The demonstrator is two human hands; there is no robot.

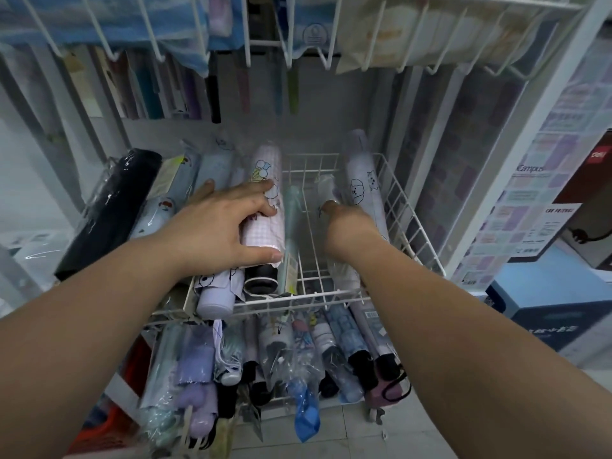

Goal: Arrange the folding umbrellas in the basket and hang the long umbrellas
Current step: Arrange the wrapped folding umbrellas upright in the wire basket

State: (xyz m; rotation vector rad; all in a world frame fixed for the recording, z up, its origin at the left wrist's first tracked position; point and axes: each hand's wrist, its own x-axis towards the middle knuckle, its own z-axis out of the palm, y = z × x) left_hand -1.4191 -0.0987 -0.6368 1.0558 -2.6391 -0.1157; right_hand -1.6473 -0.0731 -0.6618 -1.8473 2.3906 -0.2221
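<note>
A white wire basket (395, 193) holds folding umbrellas in clear sleeves. My left hand (220, 223) lies on a pink checked folding umbrella (266, 223) with a black handle, thumb and fingers wrapped around it. A mint green umbrella (291, 226) lies beside it. My right hand (347, 226) reaches down into the basket's right half and grips a clear-wrapped umbrella (326, 188), next to a lavender umbrella with puppy drawings (361, 180) leaning on the right wall. A black umbrella (112, 210) and pale blue ones (185, 180) lie at the left.
A lower wire basket (381, 412) holds several more folding umbrellas. Long umbrellas (212, 91) hang behind, under an upper wire rack (265, 44). Notebook displays (530, 180) and boxes (563, 313) stand at the right. A red crate (109, 429) sits at the lower left.
</note>
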